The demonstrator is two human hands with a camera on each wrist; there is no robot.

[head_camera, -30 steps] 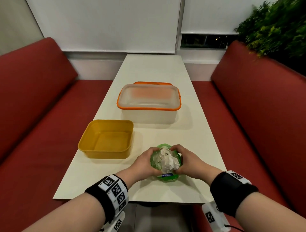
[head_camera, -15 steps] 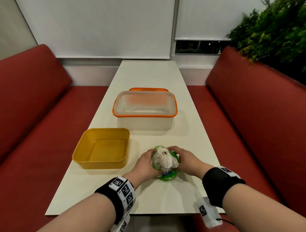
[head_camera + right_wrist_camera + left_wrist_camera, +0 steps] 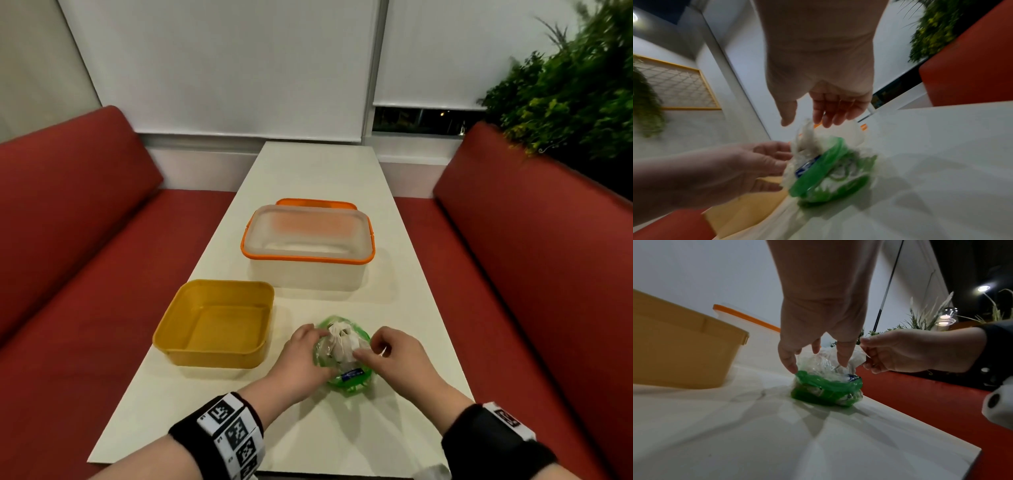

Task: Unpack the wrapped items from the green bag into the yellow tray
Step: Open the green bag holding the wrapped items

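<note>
The green bag (image 3: 349, 377) stands near the table's front edge, its rim rolled down around white and clear wrapped items (image 3: 342, 346). My left hand (image 3: 317, 346) grips the bag's left rim; in the left wrist view the thumb (image 3: 790, 366) touches the green rim (image 3: 828, 382). My right hand (image 3: 363, 353) pinches the top of a white wrapped item (image 3: 856, 356) at the bag's right side. In the blurred right wrist view, my right hand (image 3: 803, 121) shows thumb and fingers on either side of that wrap (image 3: 807, 139). The yellow tray (image 3: 171, 342) lies empty to the left.
A clear box with an orange rim (image 3: 308, 258) stands behind the bag, an orange lid (image 3: 315, 202) behind it. Red benches (image 3: 68, 274) flank the white table (image 3: 239, 411). A green plant (image 3: 565, 102) stands at the back right.
My right hand has left the bag's right side and now pinches the white wrap at the top. My left hand stays on the bag. The head view has tilted up a little.
</note>
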